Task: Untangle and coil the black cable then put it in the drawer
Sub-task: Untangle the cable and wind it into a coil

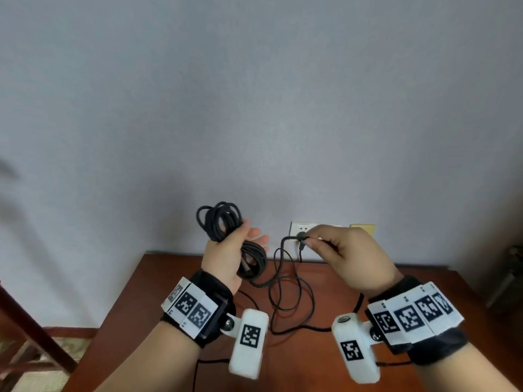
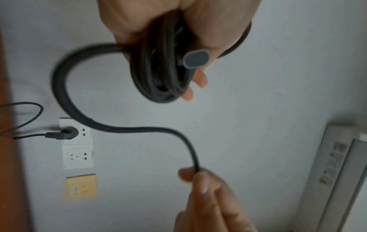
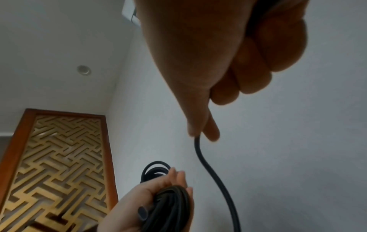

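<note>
My left hand (image 1: 226,257) wraps its grip around the coiled black cable (image 1: 219,222); my right hand (image 1: 351,254) pinches a loose stretch, both above the reddish wooden counter (image 1: 158,301). Slack loops lie mid-counter. Wall sockets (image 2: 77,143) sit just past its far edge on grey wall.

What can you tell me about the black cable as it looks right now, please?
The black cable is thin, with a matte, braided-looking sheath. Most is wound into loops gripped in the left hand, one connector end poking out. A free strand runs to the right hand, whose fingers pinch it. Loose slack hangs in curves to the wooden table.
</note>
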`<state>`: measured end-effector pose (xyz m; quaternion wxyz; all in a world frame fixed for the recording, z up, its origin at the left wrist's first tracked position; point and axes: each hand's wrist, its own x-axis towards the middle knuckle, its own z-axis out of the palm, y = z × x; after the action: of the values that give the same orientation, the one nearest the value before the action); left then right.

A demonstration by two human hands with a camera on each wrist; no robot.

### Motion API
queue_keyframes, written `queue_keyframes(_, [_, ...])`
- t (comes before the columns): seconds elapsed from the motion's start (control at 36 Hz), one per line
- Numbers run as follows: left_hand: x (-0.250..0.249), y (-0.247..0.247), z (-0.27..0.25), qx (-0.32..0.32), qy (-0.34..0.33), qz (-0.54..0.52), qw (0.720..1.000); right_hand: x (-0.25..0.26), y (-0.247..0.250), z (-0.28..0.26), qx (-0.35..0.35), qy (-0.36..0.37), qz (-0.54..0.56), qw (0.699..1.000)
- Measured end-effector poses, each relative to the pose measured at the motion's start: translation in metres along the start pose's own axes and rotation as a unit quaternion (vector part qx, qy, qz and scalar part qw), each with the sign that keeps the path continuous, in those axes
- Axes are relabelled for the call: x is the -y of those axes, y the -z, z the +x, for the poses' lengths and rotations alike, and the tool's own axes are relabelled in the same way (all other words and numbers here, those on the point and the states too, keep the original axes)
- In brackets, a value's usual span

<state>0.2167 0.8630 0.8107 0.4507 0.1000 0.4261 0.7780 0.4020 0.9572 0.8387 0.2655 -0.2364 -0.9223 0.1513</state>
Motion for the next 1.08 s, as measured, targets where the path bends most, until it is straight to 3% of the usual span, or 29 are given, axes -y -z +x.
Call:
queue_keyframes(0.11, [-0.003,0.003,0.012,-0.112,-0.088,0.034,0.989,0.004,0.006,-0.001,0.111,0.027,-0.039,0.993])
queue_keyframes(0.22, [-0.009,0.010,0.019,-0.136,-0.157,0.186,0.960,0.016,0.018,-0.003,0.220,0.040,0.049,0.973])
queue_keyframes(0.28, [-0.009,0.015,0.021,-0.107,-0.206,0.295,0.927,0.023,0.024,-0.002,0.226,0.048,0.125,0.965])
queue_keyframes(0.33, [-0.006,0.017,0.020,-0.041,-0.226,0.395,0.890,0.027,0.029,0.001,0.188,0.059,0.195,0.961])
queue_keyframes(0.47, [0.005,0.005,0.004,0.143,-0.137,0.489,0.849,0.027,0.023,0.012,0.053,0.074,0.242,0.966])
queue_keyframes(0.61, [0.014,-0.002,-0.011,0.245,0.021,0.411,0.878,0.020,0.013,0.016,-0.039,0.052,0.240,0.969])
queue_keyframes(0.69, [0.018,-0.003,-0.013,0.255,0.059,0.397,0.880,0.019,0.008,0.016,-0.065,0.048,0.218,0.973])
queue_keyframes(0.81, [0.021,-0.001,-0.016,0.307,0.144,0.290,0.895,0.014,0.004,0.015,-0.091,0.019,0.216,0.972])
queue_keyframes(0.94, [0.013,-0.010,-0.030,0.354,0.075,0.345,0.866,0.012,-0.002,0.012,-0.109,-0.028,0.246,0.963])
queue_keyframes(1.08, [0.009,-0.015,-0.034,0.325,0.051,0.266,0.906,0.006,-0.016,0.007,-0.084,-0.065,0.197,0.975])
